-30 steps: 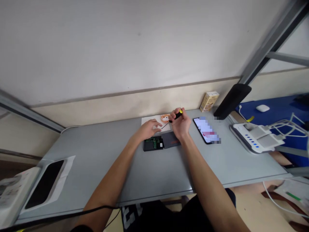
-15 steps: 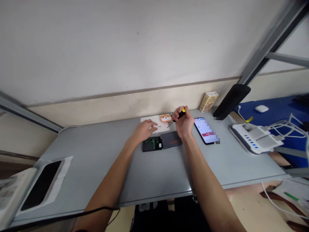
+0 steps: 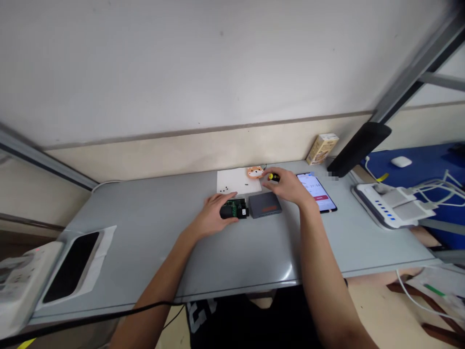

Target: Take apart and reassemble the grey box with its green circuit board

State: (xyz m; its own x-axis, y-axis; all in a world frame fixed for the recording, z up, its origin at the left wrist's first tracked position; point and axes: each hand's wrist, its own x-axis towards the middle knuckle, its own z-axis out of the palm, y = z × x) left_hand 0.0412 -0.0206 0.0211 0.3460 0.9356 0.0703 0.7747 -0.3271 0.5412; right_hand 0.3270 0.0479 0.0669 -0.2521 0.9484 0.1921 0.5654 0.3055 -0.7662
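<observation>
My left hand (image 3: 212,214) is closed around the left end of a small black case with an exposed green circuit board (image 3: 236,207), thumb and fingers on opposite edges. Between the fingers of my right hand (image 3: 288,186) is a black screwdriver (image 3: 275,178) with a yellow handle end; most of its shaft is hidden. Just right of the circuit board lies a dark grey cover (image 3: 265,205), flat on the desk. Behind them, several tiny screws (image 3: 224,189) rest on a white sheet of paper (image 3: 232,178). An orange and white animal-face item (image 3: 255,172) sits at the paper's back right.
A phone with a lit screen (image 3: 317,191) lies right of my right hand. Behind it stand a small carton (image 3: 322,149) and a leaning black cylinder (image 3: 359,149). A white power strip (image 3: 387,206) with cables is farther right. A dark-screened device (image 3: 72,266) lies far left.
My left hand has moved from over the paper to grip the case with the circuit board. The circuit board and cover now lie slightly apart. My right hand has lowered and turned with the screwdriver.
</observation>
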